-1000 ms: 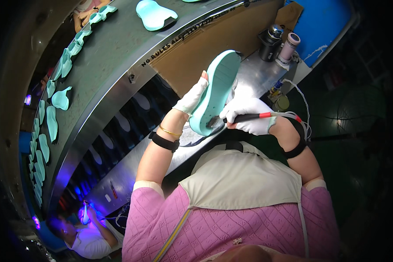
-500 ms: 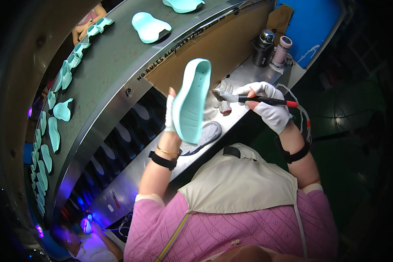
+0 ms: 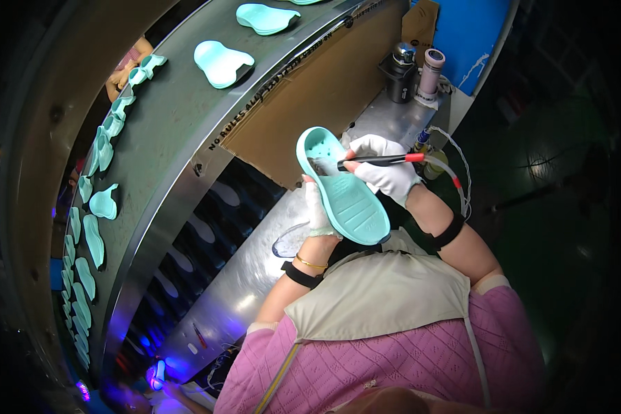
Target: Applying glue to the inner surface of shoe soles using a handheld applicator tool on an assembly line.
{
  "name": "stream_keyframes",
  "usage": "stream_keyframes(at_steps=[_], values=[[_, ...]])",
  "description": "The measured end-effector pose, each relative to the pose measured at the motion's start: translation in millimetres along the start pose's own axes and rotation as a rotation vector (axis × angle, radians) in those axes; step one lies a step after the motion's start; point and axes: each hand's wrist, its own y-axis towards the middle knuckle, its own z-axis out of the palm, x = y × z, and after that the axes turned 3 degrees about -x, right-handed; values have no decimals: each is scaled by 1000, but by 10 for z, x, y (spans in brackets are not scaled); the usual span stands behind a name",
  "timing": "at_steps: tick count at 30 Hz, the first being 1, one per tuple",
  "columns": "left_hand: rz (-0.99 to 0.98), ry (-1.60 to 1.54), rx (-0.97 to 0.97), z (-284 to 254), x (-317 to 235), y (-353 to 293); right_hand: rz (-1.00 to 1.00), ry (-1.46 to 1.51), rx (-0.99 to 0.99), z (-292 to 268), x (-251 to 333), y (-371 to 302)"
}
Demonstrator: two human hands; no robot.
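Note:
My left hand [image 3: 316, 207], in a white fingerless-tipped glove, grips a turquoise shoe sole [image 3: 357, 210] along its left edge. The hollow inner side of the sole faces up, its end with small holes pointing away from me. In my gloved right hand [image 3: 386, 174] is a brush [image 3: 388, 160] with a black handle, a red end and a thin tube running off it. Its pale bristles lie inside the sole's far part, apparently against the surface. Thumb and index fingertips of the right hand are bare and pinch the handle.
A curved conveyor belt [image 3: 160, 103] on the left carries several turquoise soles [image 3: 221, 63]. On the metal bench [image 3: 238, 276] lies a pale sole-shaped piece [image 3: 291, 239]. Black [image 3: 401, 72] and pink bottles [image 3: 431, 71] stand at the far right. Co-workers' arms show at the left edges.
The sole has come lower and to the right, tilting to show its inside. The right hand has moved left, bringing the brush into the sole. The whole view has shifted slightly.

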Motion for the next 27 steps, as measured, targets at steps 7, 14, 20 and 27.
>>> stream_keyframes(at_steps=[7, 14, 20, 27], values=[[260, 125, -233, 8, -43, 96, -468, -364, 52, 97, -88, -85], [236, -7, -110, 22, -128, 128, -341, -202, 28, 52, -160, -225], [242, -41, -35, 80, -285, 103, -70, -55, 160, 32, -118, -376], [241, -5, 87, 104, -401, 119, -241, -111, 120, 75, -109, -448]])
